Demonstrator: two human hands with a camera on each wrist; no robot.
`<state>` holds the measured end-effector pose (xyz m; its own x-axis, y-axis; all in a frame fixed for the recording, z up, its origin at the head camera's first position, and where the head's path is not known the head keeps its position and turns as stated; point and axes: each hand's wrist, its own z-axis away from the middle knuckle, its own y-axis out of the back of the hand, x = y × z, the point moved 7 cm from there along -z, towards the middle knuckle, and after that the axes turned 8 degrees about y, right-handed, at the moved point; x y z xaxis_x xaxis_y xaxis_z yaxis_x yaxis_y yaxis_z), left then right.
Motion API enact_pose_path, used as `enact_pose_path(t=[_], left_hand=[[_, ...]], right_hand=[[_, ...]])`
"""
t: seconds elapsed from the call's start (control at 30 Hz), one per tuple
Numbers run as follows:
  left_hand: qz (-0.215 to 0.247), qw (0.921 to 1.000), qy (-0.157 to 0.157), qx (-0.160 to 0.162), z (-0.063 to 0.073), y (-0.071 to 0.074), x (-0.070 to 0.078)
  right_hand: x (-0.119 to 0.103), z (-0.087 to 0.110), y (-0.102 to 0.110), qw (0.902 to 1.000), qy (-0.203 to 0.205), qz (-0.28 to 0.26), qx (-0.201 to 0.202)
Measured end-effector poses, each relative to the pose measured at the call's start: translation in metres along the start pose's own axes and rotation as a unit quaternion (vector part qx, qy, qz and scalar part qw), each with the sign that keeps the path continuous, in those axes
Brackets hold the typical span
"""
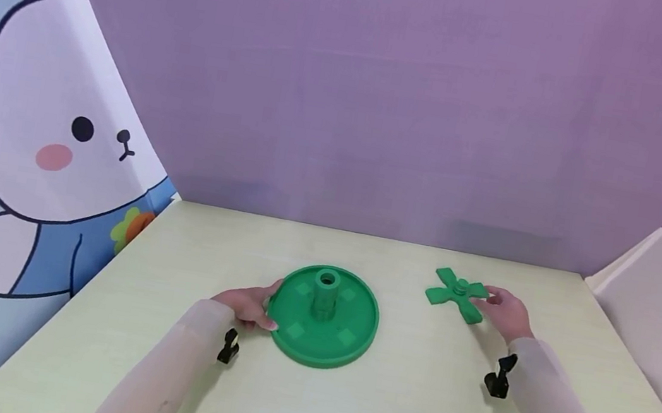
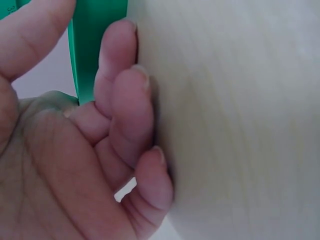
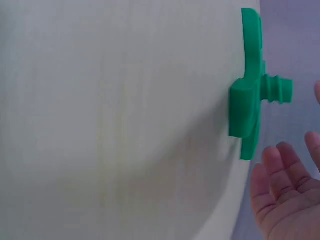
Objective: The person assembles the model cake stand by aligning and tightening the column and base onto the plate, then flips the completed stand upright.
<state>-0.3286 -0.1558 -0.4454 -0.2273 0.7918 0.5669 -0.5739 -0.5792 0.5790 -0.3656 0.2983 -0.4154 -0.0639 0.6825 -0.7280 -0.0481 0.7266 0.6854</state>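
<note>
A bright green round base [image 1: 323, 319] and a matching green cross-shaped piece [image 1: 455, 294] are lying on a pale yellowish table [image 1: 404, 403]; the backdrop [image 1: 385, 100] is showing plain purple, the side curtain [image 1: 29, 118] a white rabbit with pink cheeks.

One green round disc [image 1: 324, 316] with a single central post; to its right, one green cross-shaped piece [image 1: 456, 293] with four blades; two hands, one at each green part

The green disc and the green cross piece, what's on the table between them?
Nothing: in the head view, only bare table lies between the green disc and the green cross piece.
</note>
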Motion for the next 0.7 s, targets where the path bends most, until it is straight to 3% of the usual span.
enact_pose_path(t=[0.27, 0.7], left_hand=[[0.019, 0.9998, -0.008, -0.007, 0.003, -0.002, 0.0], [0.0, 1.0, 0.003, 0.004, 0.0, 0.0, 0.0]], right_hand=[[0.02, -0.002, -0.009, 0.9985, -0.025, -0.019, -0.045], [0.019, -0.015, -0.019, 0.9945, 0.014, 0.062, -0.083]])
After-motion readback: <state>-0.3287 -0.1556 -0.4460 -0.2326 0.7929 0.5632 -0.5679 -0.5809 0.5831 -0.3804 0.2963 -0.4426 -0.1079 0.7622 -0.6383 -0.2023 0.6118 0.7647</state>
